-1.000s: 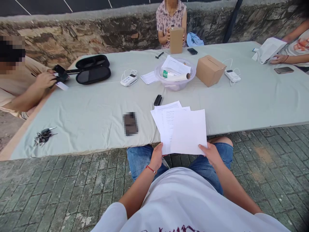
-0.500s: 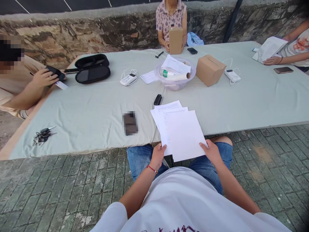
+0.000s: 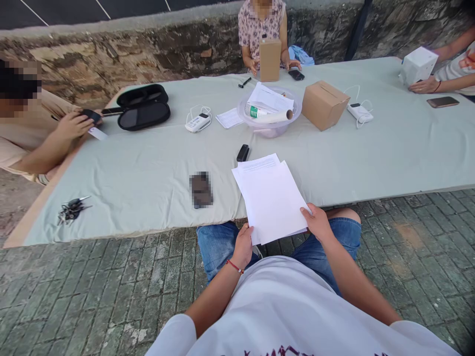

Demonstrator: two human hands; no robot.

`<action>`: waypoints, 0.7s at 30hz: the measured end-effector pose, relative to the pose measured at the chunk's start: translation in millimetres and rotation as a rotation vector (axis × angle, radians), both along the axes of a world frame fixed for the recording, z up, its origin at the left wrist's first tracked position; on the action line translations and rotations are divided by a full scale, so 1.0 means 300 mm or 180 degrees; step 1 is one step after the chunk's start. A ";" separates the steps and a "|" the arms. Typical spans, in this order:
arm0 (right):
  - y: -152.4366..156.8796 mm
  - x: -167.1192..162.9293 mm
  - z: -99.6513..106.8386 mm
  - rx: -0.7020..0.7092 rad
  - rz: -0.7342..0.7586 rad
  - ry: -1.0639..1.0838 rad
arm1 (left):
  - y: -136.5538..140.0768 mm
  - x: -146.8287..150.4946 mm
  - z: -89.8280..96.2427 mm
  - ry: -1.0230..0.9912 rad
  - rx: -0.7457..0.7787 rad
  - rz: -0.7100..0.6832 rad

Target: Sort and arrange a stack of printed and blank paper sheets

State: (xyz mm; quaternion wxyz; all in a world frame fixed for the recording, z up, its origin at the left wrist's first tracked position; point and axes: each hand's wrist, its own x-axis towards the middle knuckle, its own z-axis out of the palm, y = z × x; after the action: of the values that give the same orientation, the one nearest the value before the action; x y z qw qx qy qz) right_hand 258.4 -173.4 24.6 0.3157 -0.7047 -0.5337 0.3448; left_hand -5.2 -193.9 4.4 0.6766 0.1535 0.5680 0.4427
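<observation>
Both my hands hold white paper sheets at the table's near edge, above my lap. My left hand pinches their lower left corner, thumb on top. On the right edge, my right hand grips with its thumb over the paper and its fingers underneath. The top sheet is blank, and a printed sheet shows behind it at the far end. Just past the papers lies a small black stapler-like object. A blurred-out dark object rests to their left.
On the cloth-covered table stand a plastic basin with papers, a cardboard box, an open black case, white corded devices and keys. Three other people sit around it, one behind an upright box, one holding a white box.
My right hand has moved left with the top sheet, which now covers more of the sheets beneath. The person across has reached a hand to a phone; the person at right has turned the white box.
</observation>
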 end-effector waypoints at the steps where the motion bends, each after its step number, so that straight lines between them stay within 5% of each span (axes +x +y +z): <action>1: 0.002 -0.018 -0.001 0.0006 0.0046 -0.0014 | 0.003 0.003 -0.001 0.0002 0.0002 0.0078; 8: -0.037 -0.044 0.000 -0.0365 0.0431 -0.0659 | 0.014 0.009 -0.004 0.0234 0.0297 -0.0184; 12: -0.066 0.027 -0.005 -0.0489 0.0069 -0.0944 | 0.009 0.003 -0.004 0.0158 0.0308 -0.0279; 21: -0.068 0.040 -0.048 -0.0865 0.0039 0.0750 | -0.022 -0.001 0.015 -0.0264 0.0056 -0.0516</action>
State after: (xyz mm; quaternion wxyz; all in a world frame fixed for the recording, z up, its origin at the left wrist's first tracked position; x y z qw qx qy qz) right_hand 270.3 -193.8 10.2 0.2758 -0.6923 -0.4458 0.4959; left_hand -5.5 -200.3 8.9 0.7318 0.1865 0.5213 0.3975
